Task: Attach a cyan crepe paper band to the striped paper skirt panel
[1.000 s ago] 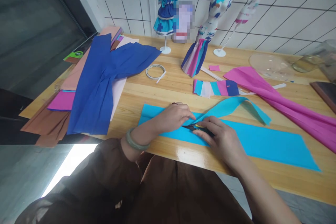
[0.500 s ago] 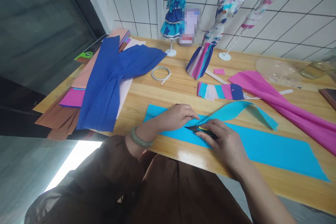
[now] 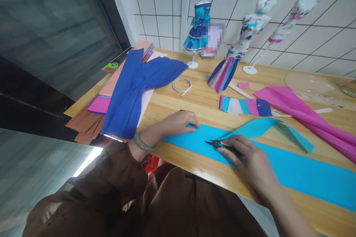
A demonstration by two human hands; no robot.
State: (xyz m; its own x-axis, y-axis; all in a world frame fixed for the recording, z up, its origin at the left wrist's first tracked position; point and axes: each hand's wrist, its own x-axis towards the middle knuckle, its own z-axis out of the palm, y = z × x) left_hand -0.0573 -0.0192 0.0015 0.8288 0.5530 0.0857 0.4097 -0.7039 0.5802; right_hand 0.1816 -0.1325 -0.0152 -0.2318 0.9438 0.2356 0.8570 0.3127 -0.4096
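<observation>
A long light-blue sheet of cloth or crepe paper lies across the front of the table. A narrow strip of the same colour, partly cut from its far edge, curls up and back to the right. My right hand grips small black-and-yellow thread snips, blades pointing left over the sheet and slightly parted. On the sheet's left end rests my left hand, fingers a little bent and apart, tips touching the sheet, left of the blades. Its wrist wears a pale green bangle.
Dark-blue fabric covers a coloured stack at left, near a green tape measure. Behind lie a coiled measuring tape, a striped patchwork piece and pink fabric. Small dress forms stand along the tiled wall.
The camera view has shifted, so the table sits lower and further right. My left hand has moved left along the sheet, away from the snips. My right hand still holds them.
</observation>
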